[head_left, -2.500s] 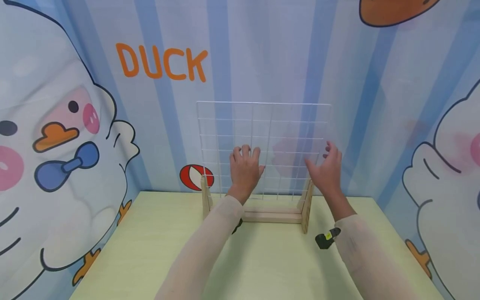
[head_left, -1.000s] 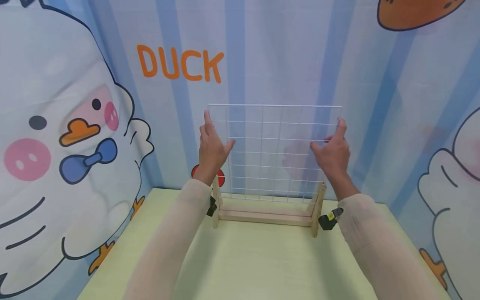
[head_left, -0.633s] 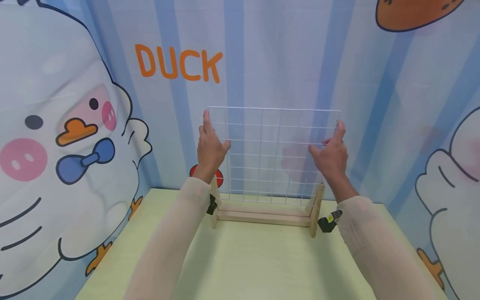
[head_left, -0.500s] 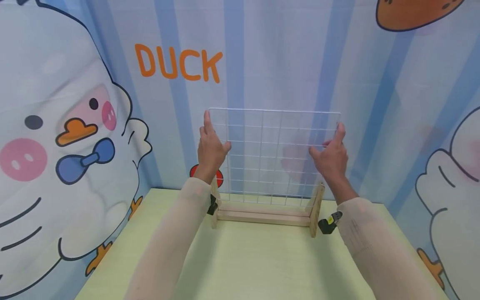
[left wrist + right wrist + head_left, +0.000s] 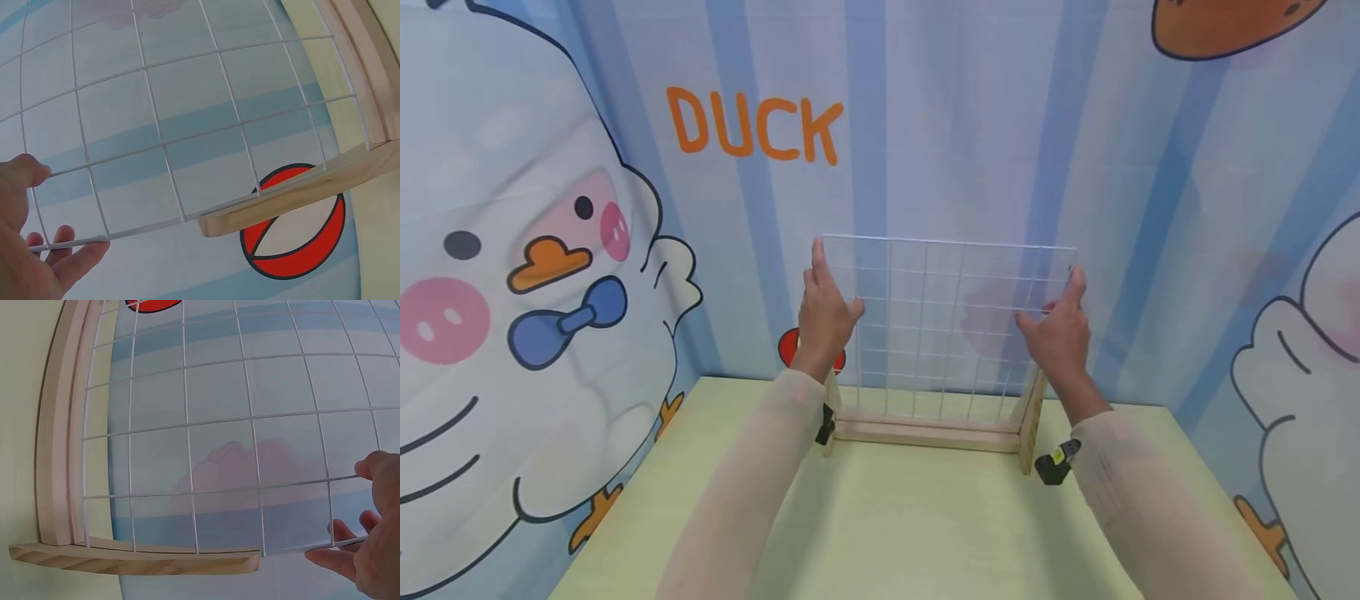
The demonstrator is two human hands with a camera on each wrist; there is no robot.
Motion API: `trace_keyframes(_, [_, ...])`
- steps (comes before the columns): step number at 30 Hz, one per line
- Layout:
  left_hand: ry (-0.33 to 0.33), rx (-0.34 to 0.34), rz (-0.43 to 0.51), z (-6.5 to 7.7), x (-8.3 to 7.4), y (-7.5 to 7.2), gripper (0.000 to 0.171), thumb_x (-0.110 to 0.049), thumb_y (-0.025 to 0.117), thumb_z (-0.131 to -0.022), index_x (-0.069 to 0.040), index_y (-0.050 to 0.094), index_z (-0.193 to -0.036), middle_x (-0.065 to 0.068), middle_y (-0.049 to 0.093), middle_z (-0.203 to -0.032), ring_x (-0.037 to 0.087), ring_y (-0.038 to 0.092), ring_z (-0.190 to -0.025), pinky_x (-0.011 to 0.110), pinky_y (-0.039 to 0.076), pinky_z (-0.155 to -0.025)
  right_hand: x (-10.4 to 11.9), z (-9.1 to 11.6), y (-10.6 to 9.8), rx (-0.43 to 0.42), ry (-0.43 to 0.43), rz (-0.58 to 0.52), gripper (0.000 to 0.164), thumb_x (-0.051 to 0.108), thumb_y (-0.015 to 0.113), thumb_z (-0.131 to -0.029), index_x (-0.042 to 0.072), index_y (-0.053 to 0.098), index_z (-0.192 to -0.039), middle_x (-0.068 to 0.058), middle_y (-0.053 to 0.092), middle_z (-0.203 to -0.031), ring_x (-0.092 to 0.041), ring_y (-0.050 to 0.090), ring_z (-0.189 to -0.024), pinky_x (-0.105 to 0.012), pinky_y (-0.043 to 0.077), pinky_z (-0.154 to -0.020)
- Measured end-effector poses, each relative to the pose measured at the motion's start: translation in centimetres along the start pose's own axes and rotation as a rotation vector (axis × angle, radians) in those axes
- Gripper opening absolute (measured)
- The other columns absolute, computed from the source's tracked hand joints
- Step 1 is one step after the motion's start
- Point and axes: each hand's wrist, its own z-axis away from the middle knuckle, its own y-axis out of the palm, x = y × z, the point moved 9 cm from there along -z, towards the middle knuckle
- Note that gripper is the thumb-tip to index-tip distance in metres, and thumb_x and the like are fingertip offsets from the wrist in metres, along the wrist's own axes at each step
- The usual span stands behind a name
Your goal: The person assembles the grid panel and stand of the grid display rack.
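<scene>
A white wire grid panel (image 5: 920, 302) stands upright between the two side pieces of a wooden stand (image 5: 928, 436). Its lower edge is at the stand's crossbar. My left hand (image 5: 823, 321) holds the panel's left edge, and my right hand (image 5: 1062, 337) holds the right edge at about the same height. In the left wrist view, the left thumb lies over a cross wire while the fingers (image 5: 81, 262) curl at the outer wire. The right wrist view has the right thumb on a wire and the fingers (image 5: 331, 559) at the panel's edge, just above a wooden side piece (image 5: 144, 559).
The stand rests on a pale yellow-green table (image 5: 917, 517). Close behind it hangs a blue striped curtain (image 5: 962, 125) printed with cartoon ducks and a red-and-white ball. Black wrist cameras (image 5: 1054, 467) sit beneath both sleeves, near the stand's side pieces.
My left hand has gone from in front of the panel's middle to its left edge and taken hold there. Both hands have since moved down, and the panel has sunk lower into the stand.
</scene>
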Motion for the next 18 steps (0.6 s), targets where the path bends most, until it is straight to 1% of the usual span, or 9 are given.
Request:
trace_keyframes(5, [0.009,0.016,-0.013,0.9,0.9,0.7,0.114,-0.017,0.078,-0.088,-0.03,-0.006,-0.163,0.019,0.049,-0.135,0.031,0.059,-0.083,0.042,0.055,-0.069,-1.0,0.5,0.6,0.011,0.017,0.007,0.097,0.023,0.071,-0.093,0.03,0.003,-0.161,-0.02,0.06,-0.122,-0.039,0.062,-0.106,-0.053,0.056,-0.09])
trace_keyframes(7, [0.017,0.021,-0.021,1.2,1.1,0.9,0.114,-0.019,0.078,-0.088,-0.03,-0.007,-0.163,0.019,0.048,-0.135,0.032,0.059,-0.084,0.043,0.056,-0.07,-1.3,0.7,0.8,0.016,0.021,0.015,0.096,0.023,0.071,-0.093,0.03,0.003,-0.161,-0.02,0.06,-0.121,-0.039,0.062,-0.105,-0.053,0.057,-0.09])
trace_keyframes(12, [0.052,0.018,-0.047,1.5,1.2,1.1,0.114,-0.021,0.078,-0.089,-0.026,-0.009,-0.163,0.02,0.05,-0.134,0.032,0.062,-0.087,0.044,0.06,-0.081,-1.6,0.9,1.0,0.025,0.014,0.022,0.094,0.023,0.07,-0.094,0.03,0.003,-0.161,-0.021,0.06,-0.119,-0.039,0.063,-0.105,-0.054,0.057,-0.088])
trace_keyframes(18, [0.08,0.01,-0.061,1.8,1.2,1.3,0.115,-0.02,0.079,-0.089,-0.021,-0.009,-0.164,0.022,0.051,-0.13,0.034,0.062,-0.086,0.045,0.059,-0.083,-1.8,1.1,1.1,0.043,0.011,0.037,0.095,0.024,0.069,-0.094,0.029,0.002,-0.161,-0.024,0.062,-0.118,-0.041,0.063,-0.101,-0.054,0.055,-0.08])
